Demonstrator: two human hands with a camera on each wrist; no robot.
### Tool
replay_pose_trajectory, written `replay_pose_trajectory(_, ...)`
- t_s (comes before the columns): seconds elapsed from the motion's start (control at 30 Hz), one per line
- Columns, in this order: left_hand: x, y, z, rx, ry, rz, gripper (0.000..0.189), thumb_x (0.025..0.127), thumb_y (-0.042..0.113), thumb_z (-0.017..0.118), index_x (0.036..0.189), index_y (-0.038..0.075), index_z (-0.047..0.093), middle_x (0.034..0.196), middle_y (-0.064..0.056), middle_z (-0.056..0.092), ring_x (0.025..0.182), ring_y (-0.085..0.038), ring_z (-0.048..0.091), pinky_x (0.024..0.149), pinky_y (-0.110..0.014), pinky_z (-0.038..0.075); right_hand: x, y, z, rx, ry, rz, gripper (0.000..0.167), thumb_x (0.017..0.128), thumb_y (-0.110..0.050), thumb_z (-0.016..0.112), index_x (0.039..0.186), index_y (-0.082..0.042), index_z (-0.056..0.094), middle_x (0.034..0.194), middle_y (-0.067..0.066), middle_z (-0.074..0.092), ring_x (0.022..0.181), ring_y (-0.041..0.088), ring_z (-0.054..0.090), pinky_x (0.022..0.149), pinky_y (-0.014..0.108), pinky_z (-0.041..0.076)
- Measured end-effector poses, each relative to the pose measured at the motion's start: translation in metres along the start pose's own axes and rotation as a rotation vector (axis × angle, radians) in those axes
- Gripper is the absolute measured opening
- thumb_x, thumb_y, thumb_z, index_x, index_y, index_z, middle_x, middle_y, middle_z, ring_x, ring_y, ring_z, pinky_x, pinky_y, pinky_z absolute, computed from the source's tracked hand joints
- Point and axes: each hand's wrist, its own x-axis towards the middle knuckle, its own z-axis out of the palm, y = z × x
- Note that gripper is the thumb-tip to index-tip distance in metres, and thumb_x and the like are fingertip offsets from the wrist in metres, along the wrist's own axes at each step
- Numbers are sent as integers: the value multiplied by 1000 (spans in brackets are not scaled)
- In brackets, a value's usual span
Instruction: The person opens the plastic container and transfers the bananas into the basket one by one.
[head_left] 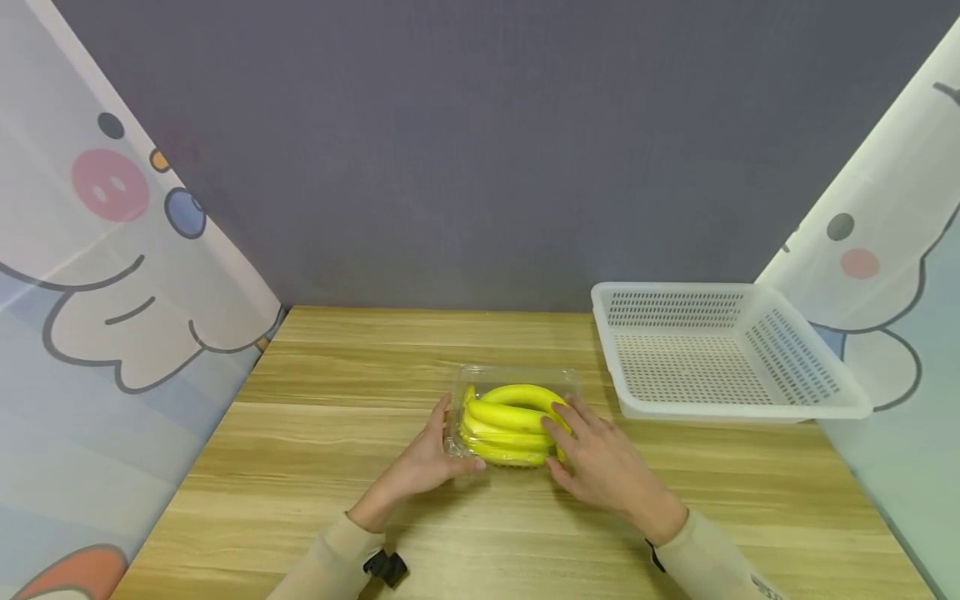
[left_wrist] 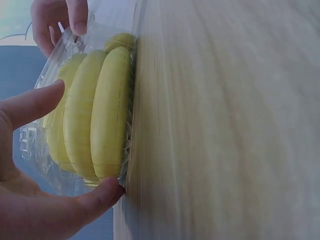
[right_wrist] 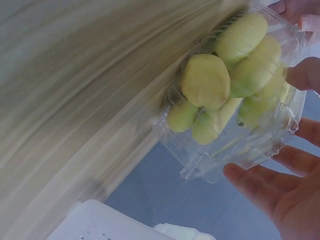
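Observation:
Yellow bananas point(head_left: 513, 417) lie bunched inside a clear plastic box point(head_left: 517, 375) on the wooden tabletop. My left hand point(head_left: 431, 450) holds the box's left end, its thumb along the front and its fingers round the end. In the left wrist view the bananas point(left_wrist: 80, 110) show through the clear wall. Over the right end, my right hand point(head_left: 603, 458) spreads its fingers on the top, with the thumb near the front edge. The right wrist view shows the banana tips point(right_wrist: 205, 82) and spread fingers point(right_wrist: 255, 187) beside the clear rim. Whether the lid is fastened I cannot tell.
A white perforated plastic basket point(head_left: 697, 367) stands at the back right of the table point(head_left: 360, 367). Behind the table rises a dark grey panel point(head_left: 450, 167). Panels with cartoon prints point(head_left: 112, 292) flank both sides.

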Motion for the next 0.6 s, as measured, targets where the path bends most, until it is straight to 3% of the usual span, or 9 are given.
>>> replay_pose_trajectory(0.23,-1,-1,1,7,5,-6,125,78,28,89,163,6,0,162,-30,21,143,-50,32,112,-67,28,1,0,2,-11,14,-22,54,78,-32,79,121,-2,68,125,23,64,114,47,63,72,50,61)
replay_pose_trajectory(0.6,1,-2,1,7,11,-6,124,78,26,89,162,6,1,159,-30,25,141,-50,35,111,-66,30,2,4,8,-14,94,-63,49,75,-29,71,115,-1,70,117,24,68,106,47,67,67,49,61)
